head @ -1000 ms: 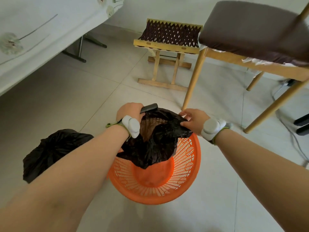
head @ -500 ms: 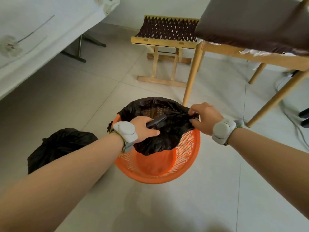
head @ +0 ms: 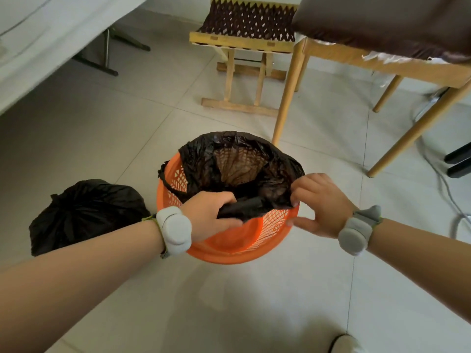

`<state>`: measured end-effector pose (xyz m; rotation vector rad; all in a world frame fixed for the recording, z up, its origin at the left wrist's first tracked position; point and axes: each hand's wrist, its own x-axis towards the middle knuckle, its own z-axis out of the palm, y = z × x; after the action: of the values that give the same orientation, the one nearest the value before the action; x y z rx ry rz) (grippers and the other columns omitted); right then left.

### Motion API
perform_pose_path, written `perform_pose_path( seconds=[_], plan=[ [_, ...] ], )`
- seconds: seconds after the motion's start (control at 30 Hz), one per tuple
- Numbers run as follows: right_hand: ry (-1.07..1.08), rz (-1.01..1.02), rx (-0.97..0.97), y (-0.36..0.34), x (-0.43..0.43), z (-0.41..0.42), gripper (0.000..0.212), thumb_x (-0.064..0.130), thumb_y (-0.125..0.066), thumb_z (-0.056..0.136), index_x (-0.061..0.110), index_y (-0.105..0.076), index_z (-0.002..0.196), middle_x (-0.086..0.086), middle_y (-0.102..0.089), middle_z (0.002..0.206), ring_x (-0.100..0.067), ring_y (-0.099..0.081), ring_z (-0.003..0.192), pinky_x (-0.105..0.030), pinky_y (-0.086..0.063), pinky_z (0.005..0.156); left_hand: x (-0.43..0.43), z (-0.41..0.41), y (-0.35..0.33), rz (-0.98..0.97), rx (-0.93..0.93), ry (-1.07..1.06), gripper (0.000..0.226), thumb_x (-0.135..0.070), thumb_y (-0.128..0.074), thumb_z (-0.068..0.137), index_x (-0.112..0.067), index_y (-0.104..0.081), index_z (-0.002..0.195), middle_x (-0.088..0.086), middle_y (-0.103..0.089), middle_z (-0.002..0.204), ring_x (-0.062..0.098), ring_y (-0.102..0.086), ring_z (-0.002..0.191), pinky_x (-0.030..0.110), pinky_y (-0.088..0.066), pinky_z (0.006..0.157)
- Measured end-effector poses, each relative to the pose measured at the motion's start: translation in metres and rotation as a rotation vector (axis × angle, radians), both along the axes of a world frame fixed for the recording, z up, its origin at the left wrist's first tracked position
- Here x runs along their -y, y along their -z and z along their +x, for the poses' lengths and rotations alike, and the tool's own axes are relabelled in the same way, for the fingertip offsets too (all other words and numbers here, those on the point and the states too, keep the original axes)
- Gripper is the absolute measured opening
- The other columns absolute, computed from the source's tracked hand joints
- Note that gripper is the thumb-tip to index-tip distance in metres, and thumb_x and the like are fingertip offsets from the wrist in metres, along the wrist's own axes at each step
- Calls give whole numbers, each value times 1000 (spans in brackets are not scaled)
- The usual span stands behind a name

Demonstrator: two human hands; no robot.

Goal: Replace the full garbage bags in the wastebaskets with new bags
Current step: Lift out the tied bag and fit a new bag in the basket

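Note:
An orange mesh wastebasket point(head: 229, 247) stands on the tiled floor in the middle of the head view. A new black bag point(head: 204, 159) lies open in it, its edge folded over the far and left rim. My left hand point(head: 209, 215) grips a bunched part of the bag's near edge together with a dark roll point(head: 242, 207). My right hand point(head: 318, 205) pinches the bag's edge at the right rim. A full, tied black garbage bag point(head: 84, 212) sits on the floor just left of the basket.
A wooden chair point(head: 288, 98) with a dark cushion stands close behind the basket on the right. A folding wooden stool point(head: 244, 42) is further back. A white-covered table point(head: 51, 34) is at the upper left. Cables point(head: 441, 179) run on the floor at right.
The bag's mouth has spread wider over the far and left rim. Both hands have moved toward me along the edge, to the basket's near side.

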<state>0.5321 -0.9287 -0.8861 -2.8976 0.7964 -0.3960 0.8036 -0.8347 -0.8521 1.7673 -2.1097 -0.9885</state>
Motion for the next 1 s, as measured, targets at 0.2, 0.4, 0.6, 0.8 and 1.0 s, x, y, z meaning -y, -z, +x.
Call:
perform_pose_path(
  seconds=[0.2,0.4,0.6,0.8,1.0],
  plan=[
    [18,50,-35,-2,-4,13,55,68,-47,77,25,-51,111,4,-55,92,-18,-49,86,-33,-38,82,-17,2,11,118,157,267,56,-61,-74,63,-28,-56,105,-11,-58,87,9,-54,78,27,-46,71],
    [55,51,76,0,5,33,30,39,-44,88,20,-67,90,1,-57,81,-25,-53,73,-32,-37,71,0,0,11,-41,325,256,37,-54,-60,82,-21,-56,99,-8,-50,91,18,-55,91,33,-44,76],
    [116,-59,141,5,2,44,22,31,-49,87,15,-63,88,-7,-59,100,-30,-54,80,-37,-45,72,21,8,17,-149,318,19,42,-53,-62,80,-22,-55,108,-3,-56,102,18,-54,95,34,-43,80],
    [97,-43,-29,21,-1,37,27,34,-44,87,18,-65,83,3,-65,91,-26,-60,84,-32,-43,74,20,12,16,-226,62,-158,42,-42,-67,81,-22,-53,115,-5,-58,94,18,-57,88,25,-38,70],
    [71,-50,17,16,-1,48,23,32,-46,88,20,-65,85,4,-64,87,-23,-57,83,-34,-45,73,49,19,15,-313,362,-98,53,-32,-57,88,-30,-38,138,2,-62,106,25,-61,94,38,-49,78]
  ],
)
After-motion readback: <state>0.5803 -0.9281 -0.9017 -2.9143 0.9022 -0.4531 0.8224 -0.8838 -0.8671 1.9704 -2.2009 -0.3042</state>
